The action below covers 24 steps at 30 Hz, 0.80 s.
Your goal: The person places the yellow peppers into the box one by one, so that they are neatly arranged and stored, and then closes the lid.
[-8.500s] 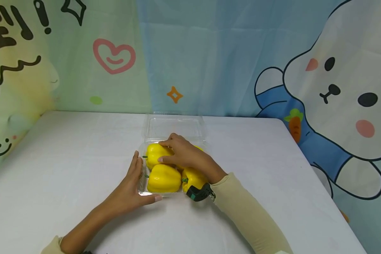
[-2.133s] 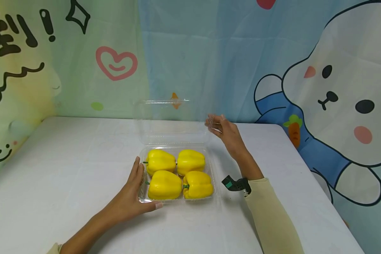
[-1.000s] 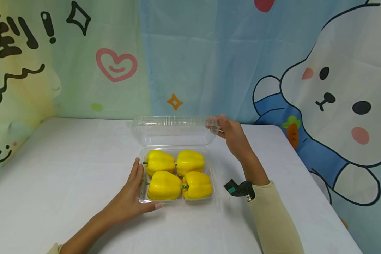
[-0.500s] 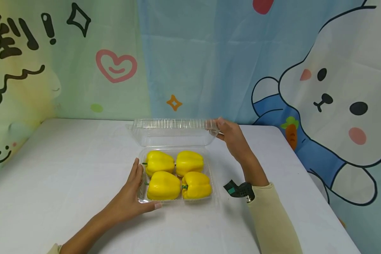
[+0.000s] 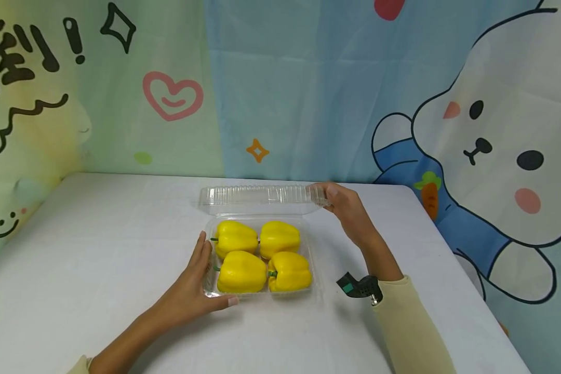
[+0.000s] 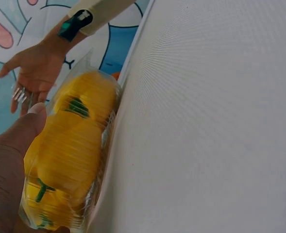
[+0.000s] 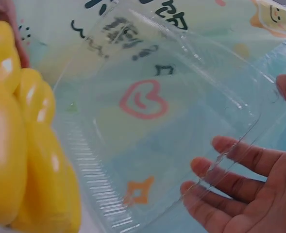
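Note:
A clear plastic container (image 5: 312, 259) on the white table holds several yellow bell peppers (image 5: 241, 271) with green stems, packed in two rows. Its transparent lid (image 5: 257, 195) is hinged along the far side and stands raised, not covering the peppers. My left hand (image 5: 194, 285) frames the near left corner, straight fingers along the left wall and thumb at the front. With my right hand (image 5: 349, 210) I hold the lid's right end. In the right wrist view the right hand (image 7: 244, 179) has its thumb at the lid's edge, and its fingers show through the clear plastic (image 7: 167, 145).
The white table (image 5: 98, 259) reaches back to a printed cloth backdrop (image 5: 299, 93) with a bear, a heart and stars. A black strap (image 5: 362, 288) with a green patch sits on the right wrist.
Earlier the right hand was over the peppers with the lid lying back. It then took the lid and raised it; since then the lid's top edge has dropped lower. The left hand stayed put.

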Tool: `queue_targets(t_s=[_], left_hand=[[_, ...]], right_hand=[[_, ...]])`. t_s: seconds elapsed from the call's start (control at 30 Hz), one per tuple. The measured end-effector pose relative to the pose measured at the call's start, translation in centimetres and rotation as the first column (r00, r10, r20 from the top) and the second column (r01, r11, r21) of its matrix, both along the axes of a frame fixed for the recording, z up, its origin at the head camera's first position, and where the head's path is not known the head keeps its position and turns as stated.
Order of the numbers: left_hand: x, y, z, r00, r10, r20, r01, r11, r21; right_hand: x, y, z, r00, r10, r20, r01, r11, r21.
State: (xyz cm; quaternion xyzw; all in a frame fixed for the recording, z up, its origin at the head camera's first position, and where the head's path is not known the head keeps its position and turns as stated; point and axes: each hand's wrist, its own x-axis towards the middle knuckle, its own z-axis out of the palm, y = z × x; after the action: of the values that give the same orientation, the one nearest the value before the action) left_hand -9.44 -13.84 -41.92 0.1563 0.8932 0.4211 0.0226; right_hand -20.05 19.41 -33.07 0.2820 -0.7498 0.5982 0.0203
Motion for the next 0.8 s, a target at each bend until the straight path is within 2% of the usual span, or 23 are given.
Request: queue_targets(t_s=[0.2, 0.4, 0.8], left_hand=[[-0.1, 0.0, -0.1, 1.000, -0.004, 0.002, 0.004, 1.000, 0.001], [-0.1, 0.0, 0.0, 1.000, -0.005, 0.007, 0.005, 1.000, 0.016], [-0.1, 0.0, 0.0, 1.000, -0.014, 0.000, 0.014, 1.000, 0.024]], right_hand=[[0.3, 0.1, -0.6, 0.997, 0.066, 0.038, -0.064, 0.997, -0.046], [0.5, 0.3, -1.0, 0.996, 0.076, 0.038, -0.074, 0.996, -0.049], [1.4, 0.5, -2.0, 0.996, 0.056, -0.073, -0.056, 0.998, 0.007]])
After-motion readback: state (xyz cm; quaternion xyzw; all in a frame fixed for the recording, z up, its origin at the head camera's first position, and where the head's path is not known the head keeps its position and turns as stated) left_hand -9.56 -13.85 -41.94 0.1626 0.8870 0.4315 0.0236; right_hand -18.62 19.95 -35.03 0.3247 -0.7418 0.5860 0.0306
